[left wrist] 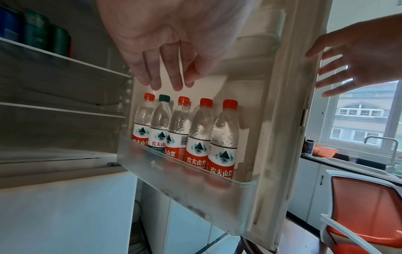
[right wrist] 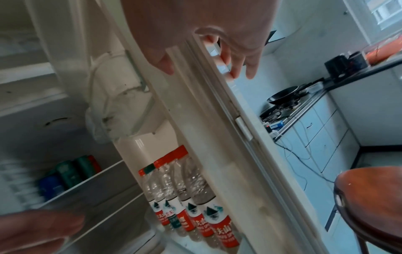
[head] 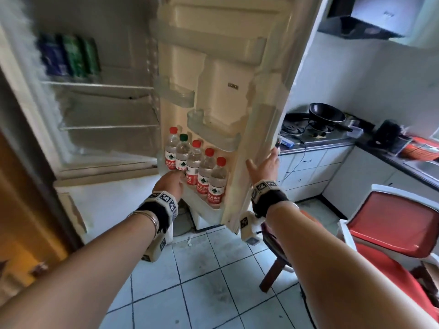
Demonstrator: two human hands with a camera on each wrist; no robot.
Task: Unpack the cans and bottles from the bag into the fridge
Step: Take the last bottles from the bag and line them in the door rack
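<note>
Several clear water bottles (head: 197,167) (left wrist: 195,137) (right wrist: 195,206), most with red caps and one with a green cap, stand in a row in the bottom shelf (left wrist: 185,180) of the open fridge door (head: 256,115). Blue and green cans (head: 69,55) (left wrist: 37,31) (right wrist: 65,177) stand on an upper fridge shelf. My left hand (head: 172,180) (left wrist: 167,82) hovers empty beside the bottles with straight fingers. My right hand (head: 263,162) (left wrist: 348,68) (right wrist: 204,72) rests on the door's outer edge, fingers spread. No bag is in view.
A red-seated chair (head: 392,224) and a wooden stool (right wrist: 369,197) stand close on the right, behind the door. Beyond them runs a counter with a black wok (head: 326,112) on a stove. The lower fridge shelves (head: 107,127) are bare. The floor is tiled.
</note>
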